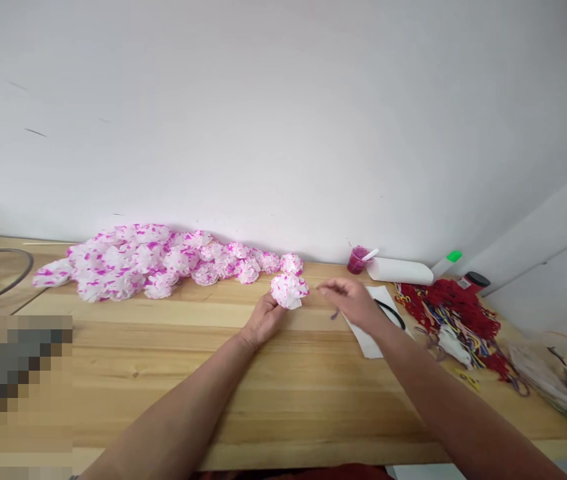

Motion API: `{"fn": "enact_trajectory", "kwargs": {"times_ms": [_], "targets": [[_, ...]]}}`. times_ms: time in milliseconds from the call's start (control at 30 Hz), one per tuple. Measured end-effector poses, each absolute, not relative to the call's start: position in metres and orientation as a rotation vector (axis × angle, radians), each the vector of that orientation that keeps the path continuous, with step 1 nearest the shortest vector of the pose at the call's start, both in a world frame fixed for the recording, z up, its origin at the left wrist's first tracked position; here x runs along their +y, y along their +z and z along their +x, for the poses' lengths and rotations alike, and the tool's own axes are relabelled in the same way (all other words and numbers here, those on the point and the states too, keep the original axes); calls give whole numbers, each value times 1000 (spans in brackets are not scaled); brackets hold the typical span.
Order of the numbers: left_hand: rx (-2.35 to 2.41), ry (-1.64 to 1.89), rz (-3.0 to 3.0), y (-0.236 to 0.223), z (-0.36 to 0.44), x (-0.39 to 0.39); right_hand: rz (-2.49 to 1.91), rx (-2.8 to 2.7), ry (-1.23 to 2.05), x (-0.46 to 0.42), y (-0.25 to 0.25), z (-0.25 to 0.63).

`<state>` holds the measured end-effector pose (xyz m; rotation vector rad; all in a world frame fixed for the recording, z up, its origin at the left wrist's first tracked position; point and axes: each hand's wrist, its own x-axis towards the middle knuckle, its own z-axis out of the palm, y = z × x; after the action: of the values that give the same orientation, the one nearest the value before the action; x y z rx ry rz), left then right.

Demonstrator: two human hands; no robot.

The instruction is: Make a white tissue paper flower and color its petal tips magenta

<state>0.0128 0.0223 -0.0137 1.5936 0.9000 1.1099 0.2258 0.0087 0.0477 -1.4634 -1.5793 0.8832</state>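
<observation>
A white paper flower with magenta-tipped petals point(289, 291) is held up over the table by my left hand point(267, 316), whose fingers close on it from below. To its right, apart from the flower, is my right hand point(347, 297), fingers curled and thumb drawn in as a pinch. Whatever sits between those fingertips is too small to make out. Many similar paper flowers point(123, 267) lie heaped along the wall, trailing off into a row that ends just behind the held one. A bit of purple yarn point(334, 314) rests below my right fingertips.
Behind my right hand stand a cup of magenta liquid point(357, 260) and a white paper roll point(399, 271). White sheets point(369, 343) lie under my right forearm. Farther right are tangled yarn point(468, 310), yellow scissors point(467, 379), a dark-lidded jar point(474, 281) and a clear plastic bag point(553, 380).
</observation>
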Motion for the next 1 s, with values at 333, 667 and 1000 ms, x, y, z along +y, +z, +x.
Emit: {"fn": "enact_trajectory", "kwargs": {"times_ms": [333, 667, 1000], "targets": [[1123, 1265, 1719, -20, 4, 37, -1312, -1286, 1085, -16, 14, 168], [1203, 1201, 1876, -13, 2, 27, -1260, -1172, 1178, -16, 11, 137], [1323, 1174, 1888, 5, 9, 9, -1088, -958, 1378, -20, 9, 125]]}}
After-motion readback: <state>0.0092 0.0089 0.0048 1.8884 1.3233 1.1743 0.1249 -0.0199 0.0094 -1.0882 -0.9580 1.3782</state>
